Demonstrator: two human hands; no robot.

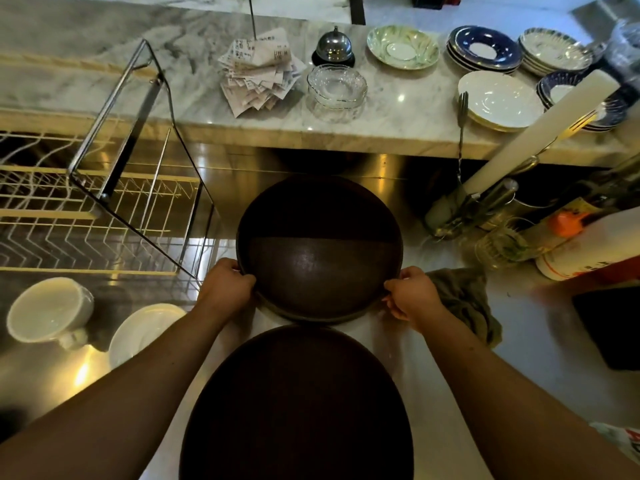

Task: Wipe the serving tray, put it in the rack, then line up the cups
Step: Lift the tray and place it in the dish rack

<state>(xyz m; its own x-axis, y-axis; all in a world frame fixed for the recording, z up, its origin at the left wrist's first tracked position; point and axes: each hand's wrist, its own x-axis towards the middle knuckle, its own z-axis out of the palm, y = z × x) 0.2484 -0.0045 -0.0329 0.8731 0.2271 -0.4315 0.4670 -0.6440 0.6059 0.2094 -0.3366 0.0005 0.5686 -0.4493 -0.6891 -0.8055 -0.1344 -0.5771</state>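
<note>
Left hand: is being closed over the left rim of the serving tray, fingers curled on top of the edge.
Right hand: is being closed over the right rim of the same tray, opposite the left hand.
Tray position: the tray is being held over the middle of the steel desk, its far side seemingly tipped up; whether its near edge is touching the desk cannot be told. A second dark tray is lying just beside it at the near edge.
Handling: the tray is being judged as stiff, broad and fairly light, with a textured inner face that should not be slippery; a two-handed hold on opposite rims is being judged the steadiest.
Cloth: is lying crumpled just right of the right hand, not being held.
Rack: is standing toward the left edge of the desk, apparently unloaded.
Cups: a white cup and a second cup are sitting near the left edge, not yet being lined up.
</note>
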